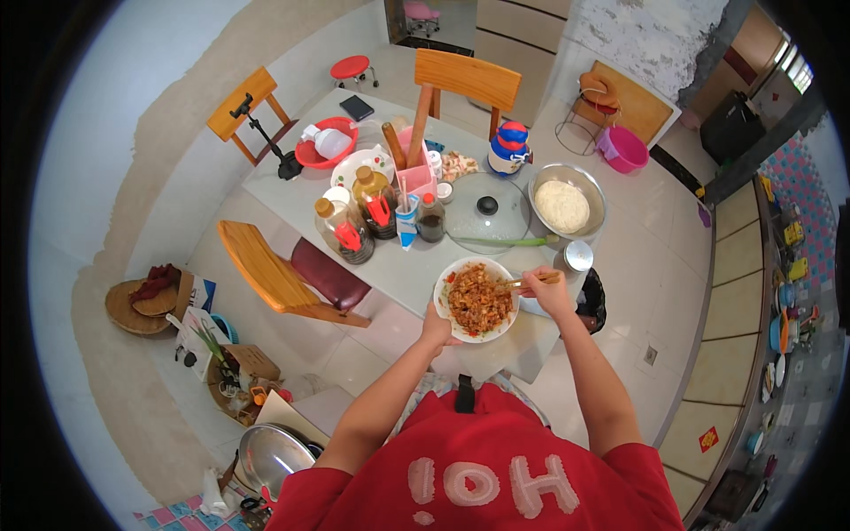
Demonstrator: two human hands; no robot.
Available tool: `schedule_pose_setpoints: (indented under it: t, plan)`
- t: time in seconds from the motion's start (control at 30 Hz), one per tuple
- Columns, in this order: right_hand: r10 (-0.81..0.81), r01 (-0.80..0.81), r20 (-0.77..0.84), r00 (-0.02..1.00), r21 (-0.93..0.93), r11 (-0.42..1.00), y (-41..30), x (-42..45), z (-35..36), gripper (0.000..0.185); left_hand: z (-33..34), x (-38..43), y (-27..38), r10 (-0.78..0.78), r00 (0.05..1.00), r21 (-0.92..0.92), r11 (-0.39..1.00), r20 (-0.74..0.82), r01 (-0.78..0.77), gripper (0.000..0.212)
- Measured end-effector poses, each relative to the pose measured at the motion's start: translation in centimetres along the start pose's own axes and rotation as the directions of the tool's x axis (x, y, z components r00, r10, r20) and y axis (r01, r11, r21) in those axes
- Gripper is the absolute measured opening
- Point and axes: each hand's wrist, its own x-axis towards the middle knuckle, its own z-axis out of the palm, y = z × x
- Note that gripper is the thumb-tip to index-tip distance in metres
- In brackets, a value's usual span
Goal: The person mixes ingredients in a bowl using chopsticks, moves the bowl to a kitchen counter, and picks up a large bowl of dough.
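Observation:
My left hand (438, 330) grips the left rim of a white bowl (477, 337) at the table's near edge. Inside the bowl lies a reddish-brown chopped filling (479, 299) with red and green bits. Wooden chopsticks (535, 280) are held in my right hand (546, 292), their tips in the filling at the bowl's right side. Beyond the bowl, a green onion stalk (511, 242) lies by a glass pot lid (488, 222) with a black knob. A steel basin (601, 199) at the right holds pale dough (562, 206). A metal-lidded jar (578, 257) stands near my right hand.
Oil bottles (345, 232), a soy sauce bottle (431, 219), a pink utensil holder (417, 179) and a red basket (305, 156) crowd the table's left half. A blue and red flask (510, 149) stands at the back. Wooden chairs (468, 76) surround the table. A black-bagged bin (593, 302) is at the right.

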Motion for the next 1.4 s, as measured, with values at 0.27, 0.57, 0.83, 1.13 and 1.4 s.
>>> schedule_pose_setpoints:
  t: [0.27, 0.57, 0.83, 1.13, 1.4]
  plan:
    - [-0.170, 0.175, 0.134, 0.976, -0.032, 0.984, -1.4, -6.9, 3.8, 0.013, -0.2, -0.9, 0.9, 0.024, 0.999, -0.003, 1.000, 0.021, -0.024, 0.043]
    - [-0.045, 0.062, 0.146, 0.988, -0.111, 0.992, -3.5, -2.7, 1.6, 0.016, -0.4, -0.8, 1.2, 0.078, 0.992, -0.022, 0.997, 0.104, -0.076, 0.039]
    - [-0.083, 0.083, -0.007, 0.996, -0.082, 0.993, 0.1, -4.6, -3.3, 0.017, -0.2, 0.2, -0.5, 0.041, 0.999, -0.026, 0.999, 0.010, -0.040, 0.038]
    - [-0.204, 0.186, -0.142, 0.969, -0.133, 0.974, -1.1, -7.0, -0.8, 0.017, -0.1, -0.4, 0.4, -0.011, 1.000, -0.024, 1.000, -0.003, 0.011, 0.046]
    - [-0.010, 0.038, -0.277, 0.961, 0.096, 0.995, 3.1, -12.0, 1.3, 0.016, 0.1, -0.3, 0.2, -0.009, 1.000, -0.031, 0.999, -0.003, 0.008, 0.048]
